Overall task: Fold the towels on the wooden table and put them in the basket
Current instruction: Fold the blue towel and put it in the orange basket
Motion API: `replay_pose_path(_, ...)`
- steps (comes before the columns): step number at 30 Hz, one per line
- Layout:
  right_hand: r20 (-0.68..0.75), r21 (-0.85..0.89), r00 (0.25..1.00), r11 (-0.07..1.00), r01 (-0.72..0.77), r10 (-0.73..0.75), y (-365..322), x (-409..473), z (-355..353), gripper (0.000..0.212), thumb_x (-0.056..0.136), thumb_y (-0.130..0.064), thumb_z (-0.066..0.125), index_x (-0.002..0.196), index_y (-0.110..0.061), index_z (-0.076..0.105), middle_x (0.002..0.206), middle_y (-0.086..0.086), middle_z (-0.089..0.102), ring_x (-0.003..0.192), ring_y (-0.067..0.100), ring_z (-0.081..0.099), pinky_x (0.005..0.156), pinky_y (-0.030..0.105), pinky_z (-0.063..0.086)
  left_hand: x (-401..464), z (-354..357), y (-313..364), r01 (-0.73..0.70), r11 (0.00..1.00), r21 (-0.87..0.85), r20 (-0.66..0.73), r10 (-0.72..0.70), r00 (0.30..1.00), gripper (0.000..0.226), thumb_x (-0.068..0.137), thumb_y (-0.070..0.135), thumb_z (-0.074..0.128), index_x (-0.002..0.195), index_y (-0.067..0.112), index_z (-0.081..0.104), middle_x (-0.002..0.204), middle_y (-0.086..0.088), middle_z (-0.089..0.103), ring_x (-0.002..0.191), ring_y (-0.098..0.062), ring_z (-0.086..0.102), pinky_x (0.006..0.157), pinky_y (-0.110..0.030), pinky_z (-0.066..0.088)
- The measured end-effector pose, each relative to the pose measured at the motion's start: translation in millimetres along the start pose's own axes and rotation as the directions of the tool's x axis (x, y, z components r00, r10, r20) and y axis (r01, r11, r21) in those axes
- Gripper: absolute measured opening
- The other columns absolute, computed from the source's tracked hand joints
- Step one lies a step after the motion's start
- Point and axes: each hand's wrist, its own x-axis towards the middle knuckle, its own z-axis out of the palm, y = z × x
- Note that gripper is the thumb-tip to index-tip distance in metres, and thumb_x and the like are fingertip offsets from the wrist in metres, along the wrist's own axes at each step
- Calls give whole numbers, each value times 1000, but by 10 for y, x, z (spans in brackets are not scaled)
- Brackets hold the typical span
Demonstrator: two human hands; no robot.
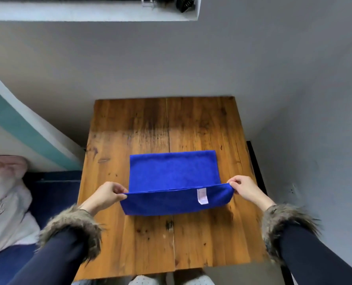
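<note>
A bright blue towel (172, 171) lies in the middle of the wooden table (150, 124). Its near edge is lifted off the wood, and a white label (202, 196) shows on the raised flap. My left hand (106, 195) pinches the towel's near left corner. My right hand (247, 189) pinches the near right corner. The raised edge is stretched taut between the two hands. No basket is in view.
A grey wall stands right behind the table and along its right side. At the left is a dark blue seat (54, 194) with a white and pink bundle of cloth (4, 198) on it. A white ledge (88, 15) hangs high on the wall.
</note>
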Motion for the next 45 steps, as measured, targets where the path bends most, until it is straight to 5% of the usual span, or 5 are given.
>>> replay_pose_path(11,-184,2,979,996,88,-86,-472,878,1,23,94,-6,40,101,0,62,100,11,61,89,20,53,77,27,40,854,-379,227,-43,936,-349,-97,10,995,8,89,6,59,84,8,65,77,-5,60,70,-14,51,71,-21,44)
replay_pose_path(26,-246,-33,969,999,-17,8,-313,1608,381,24,93,-7,40,100,-2,63,111,16,64,106,31,55,87,29,39,1842,-80,-5,78,960,-268,-263,-150,953,15,85,25,63,71,30,63,83,-3,60,74,-21,50,69,-38,47)
replay_pose_path(33,-302,-52,953,998,-43,25,-313,1668,471,22,96,-12,40,108,-3,57,100,7,59,97,20,51,80,24,34,1873,81,88,85,983,-162,-413,-145,899,13,88,21,58,97,13,61,81,-2,57,79,-20,50,69,-24,33)
replay_pose_path(39,-489,-148,851,980,134,-191,-351,1342,711,35,94,-23,43,123,-5,51,123,13,53,117,28,48,100,35,34,1568,372,130,-49,975,215,-626,176,759,34,89,11,47,122,5,46,119,-19,49,111,-35,44,89,-44,34)
replay_pose_path(45,-296,-424,797,821,383,-526,-403,1018,1452,48,92,-28,39,135,-8,44,145,11,40,138,25,26,114,52,12,1281,1304,350,-284,766,576,-277,510,814,51,87,30,40,137,22,38,150,-13,31,139,-35,25,109,-60,18)
